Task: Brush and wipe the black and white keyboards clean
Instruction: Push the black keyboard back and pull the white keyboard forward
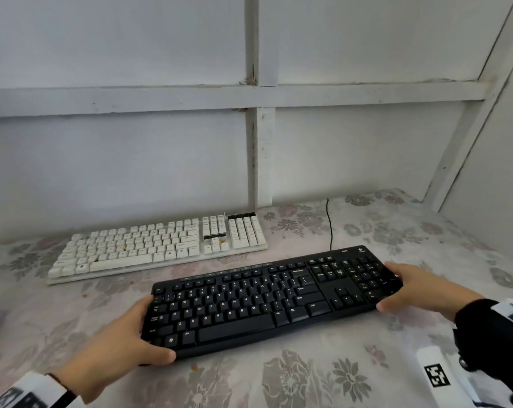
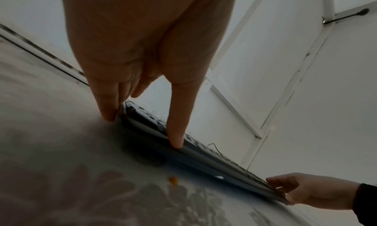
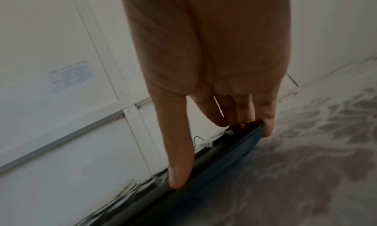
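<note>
Head view: black keyboard (image 1: 271,301), white key legends and a small corner logo too small to read, gripped between my left hand (image 1: 122,346) and right hand (image 1: 420,290) at its two ends. Beyond my hands lies the white keyboard (image 1: 158,248) on the floral cloth (image 1: 337,375). Left wrist view: thumb on the near edge, fingers (image 2: 108,103) at the end. Right wrist view: thumb and fingers (image 3: 265,113) clasping the other end.
</note>
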